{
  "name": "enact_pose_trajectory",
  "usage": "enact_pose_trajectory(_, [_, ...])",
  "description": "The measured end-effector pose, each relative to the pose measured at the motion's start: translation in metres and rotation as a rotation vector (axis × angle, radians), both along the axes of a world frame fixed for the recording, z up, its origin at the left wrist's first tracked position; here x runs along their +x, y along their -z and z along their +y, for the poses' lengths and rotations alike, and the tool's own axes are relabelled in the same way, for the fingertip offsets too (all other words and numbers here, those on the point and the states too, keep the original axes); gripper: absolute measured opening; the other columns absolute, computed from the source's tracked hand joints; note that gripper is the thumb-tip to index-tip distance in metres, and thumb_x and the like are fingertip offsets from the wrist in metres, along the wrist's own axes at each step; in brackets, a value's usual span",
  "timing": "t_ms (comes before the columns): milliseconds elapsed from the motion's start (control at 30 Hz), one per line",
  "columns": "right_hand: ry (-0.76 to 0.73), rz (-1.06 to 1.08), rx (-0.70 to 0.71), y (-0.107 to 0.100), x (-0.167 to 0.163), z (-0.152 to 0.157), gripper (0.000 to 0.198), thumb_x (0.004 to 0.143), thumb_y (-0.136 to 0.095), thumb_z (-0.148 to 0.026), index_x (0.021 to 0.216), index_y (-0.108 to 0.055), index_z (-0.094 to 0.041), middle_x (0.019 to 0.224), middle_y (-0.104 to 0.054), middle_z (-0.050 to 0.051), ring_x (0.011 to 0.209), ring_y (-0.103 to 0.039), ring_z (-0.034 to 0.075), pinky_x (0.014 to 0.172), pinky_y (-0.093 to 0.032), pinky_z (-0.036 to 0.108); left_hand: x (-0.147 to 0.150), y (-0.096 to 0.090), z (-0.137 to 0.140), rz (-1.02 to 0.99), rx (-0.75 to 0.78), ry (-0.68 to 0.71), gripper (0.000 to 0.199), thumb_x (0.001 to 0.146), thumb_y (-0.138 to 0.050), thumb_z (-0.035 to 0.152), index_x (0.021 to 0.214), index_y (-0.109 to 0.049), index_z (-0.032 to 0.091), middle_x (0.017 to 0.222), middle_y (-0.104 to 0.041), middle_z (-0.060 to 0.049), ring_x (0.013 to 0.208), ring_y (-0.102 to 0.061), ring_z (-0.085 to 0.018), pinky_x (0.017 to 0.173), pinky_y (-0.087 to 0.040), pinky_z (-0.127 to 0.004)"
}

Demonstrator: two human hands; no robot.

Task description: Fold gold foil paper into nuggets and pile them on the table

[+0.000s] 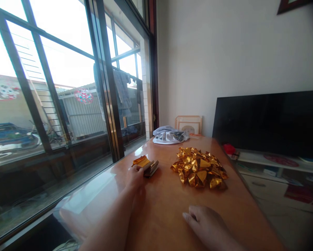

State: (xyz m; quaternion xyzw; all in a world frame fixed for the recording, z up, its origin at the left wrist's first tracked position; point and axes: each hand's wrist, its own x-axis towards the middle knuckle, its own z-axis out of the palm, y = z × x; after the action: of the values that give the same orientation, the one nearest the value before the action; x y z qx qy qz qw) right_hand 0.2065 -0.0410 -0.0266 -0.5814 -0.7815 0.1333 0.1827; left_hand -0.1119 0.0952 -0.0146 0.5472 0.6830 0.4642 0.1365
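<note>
My left hand (135,177) reaches forward over the table, its fingers closed on the near edge of a small stack of gold foil paper (141,161). Against the stack's right side lies a bundle of folded foil strips (151,169) with darker edges. My right hand (204,221) rests on the near part of the table, fingers curled in and thumb alongside, with nothing visible in it. Ahead of it sits a heap of folded gold foil pieces (198,167), shiny and puffed out, apart from both hands.
The glossy brown wooden table (161,198) runs away from me. At its far end lie a pale cloth bundle (170,135) and a light wooden frame (189,122). A large window (67,87) stands left; a black television (268,122) on a cabinet stands right.
</note>
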Motion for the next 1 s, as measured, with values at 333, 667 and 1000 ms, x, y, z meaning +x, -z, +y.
enact_pose_trajectory(333, [0.006, 0.001, -0.032, 0.001, 0.001, 0.002, 0.031, 0.094, -0.055, -0.039, 0.068, -0.059, -0.021, 0.071, -0.069, 0.000, 0.066, -0.059, 0.015, 0.058, -0.022, 0.029, 0.019, -0.022, -0.012, -0.026, 0.174, -0.039, 0.014, 0.086, -0.058, 0.030, 0.093, -0.065, 0.020, 0.087, -0.072, -0.005, 0.090, -0.068, -0.025, 0.076, -0.050, -0.033])
enact_pose_trajectory(667, [0.023, 0.203, 0.061, -0.012, -0.002, 0.000, 0.034, 0.099, -0.044, -0.041, 0.076, -0.061, -0.022, 0.079, -0.069, 0.002, 0.073, -0.062, 0.017, 0.066, -0.038, 0.027, 0.049, -0.051, -0.040, -0.140, 0.314, 0.307, 0.023, 0.093, -0.053, 0.041, 0.101, -0.058, 0.021, 0.087, -0.067, -0.002, 0.077, -0.062, -0.016, 0.067, -0.048, -0.026])
enact_pose_trajectory(1000, [0.125, 0.805, 0.027, -0.011, -0.009, 0.005, 0.068, 0.092, -0.053, -0.059, 0.146, -0.046, -0.019, 0.148, -0.051, 0.015, 0.135, -0.051, 0.028, 0.103, -0.049, 0.036, 0.064, -0.066, -0.063, -0.684, 0.126, 0.785, 0.032, 0.084, -0.074, 0.037, 0.108, -0.071, 0.017, 0.088, -0.068, -0.004, 0.076, -0.058, -0.014, 0.068, -0.046, -0.023])
